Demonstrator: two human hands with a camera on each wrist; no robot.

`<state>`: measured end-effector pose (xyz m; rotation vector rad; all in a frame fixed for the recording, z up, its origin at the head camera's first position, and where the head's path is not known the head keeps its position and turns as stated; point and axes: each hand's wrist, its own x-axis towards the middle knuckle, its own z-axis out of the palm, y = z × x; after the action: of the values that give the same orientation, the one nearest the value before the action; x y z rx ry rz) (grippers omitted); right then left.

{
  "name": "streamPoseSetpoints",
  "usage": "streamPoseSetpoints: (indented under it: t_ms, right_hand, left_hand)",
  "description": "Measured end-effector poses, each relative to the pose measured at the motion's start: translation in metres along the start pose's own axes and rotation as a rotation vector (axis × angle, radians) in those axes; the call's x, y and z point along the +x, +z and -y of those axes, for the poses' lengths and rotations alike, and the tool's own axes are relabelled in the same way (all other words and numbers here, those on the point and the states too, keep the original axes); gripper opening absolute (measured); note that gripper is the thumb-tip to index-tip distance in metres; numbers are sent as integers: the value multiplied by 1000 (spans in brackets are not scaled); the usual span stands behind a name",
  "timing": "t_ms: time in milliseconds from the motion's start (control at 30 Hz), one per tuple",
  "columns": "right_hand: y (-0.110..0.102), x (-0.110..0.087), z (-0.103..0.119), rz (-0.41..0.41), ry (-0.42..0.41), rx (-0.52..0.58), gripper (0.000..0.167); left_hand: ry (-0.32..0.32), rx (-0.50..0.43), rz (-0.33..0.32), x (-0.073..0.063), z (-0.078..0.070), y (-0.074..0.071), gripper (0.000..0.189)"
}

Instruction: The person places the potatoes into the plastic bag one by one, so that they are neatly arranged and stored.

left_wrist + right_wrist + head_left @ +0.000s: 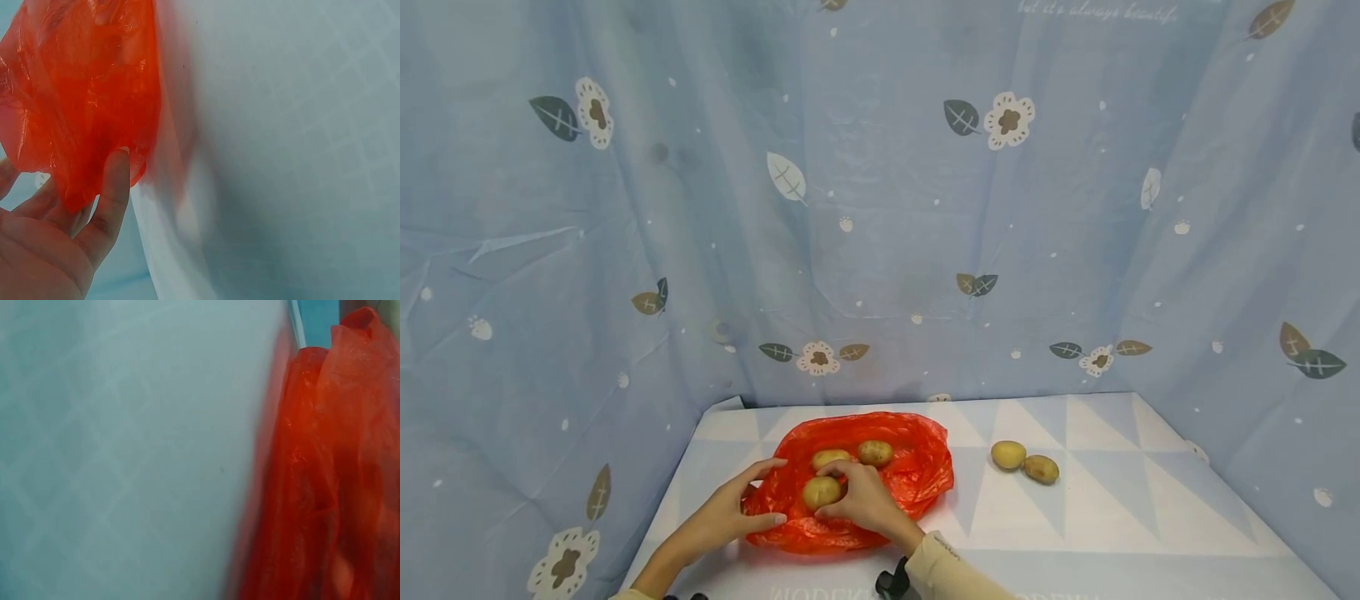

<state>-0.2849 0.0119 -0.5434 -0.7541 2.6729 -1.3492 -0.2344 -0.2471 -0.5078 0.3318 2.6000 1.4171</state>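
Observation:
A red plastic bag (925, 475) lies spread with its mouth wide, holding several potatoes. My right hand (867, 500) reaches into it, thumb and fingers on either side of a round potato (820, 493). Behind that one, an elongated potato (830, 458) and another potato (876, 452) lie in the bag. At the bag's left edge is my left hand (722, 514), thumb and fingers spread about the plastic. The left wrist view shows its thumb (114, 194) straight against the bag (100, 94). In the right wrist view the bag's side (312, 475) hides the right hand.
To the right of the bag, a yellow potato (1008, 455) and a browner potato (1041, 469) lie side by side on the patterned table cover (1120, 517). A small black object (892, 578) is at the front by the right sleeve. Patterned curtains (910, 208) stand behind and at both sides.

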Motion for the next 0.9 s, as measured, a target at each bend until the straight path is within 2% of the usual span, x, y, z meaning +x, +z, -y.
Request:
streamPoseSetpoints:
  t_ms: [233, 633, 800, 900]
  right_hand:
    - [4, 1, 1, -22, 19, -22, 46]
    - [4, 1, 7, -19, 10, -71, 44]
    - [-2, 1, 7, -33, -47, -94, 43]
    - [-10, 1, 8, -18, -76, -58, 43]
  left_hand:
    - [4, -31, 12, 0, 0, 0, 76]
    - [23, -14, 18, -1, -1, -1, 77]
    - [11, -12, 13, -1, -1, -1, 76]
    - [0, -8, 8, -2, -1, -2, 77]
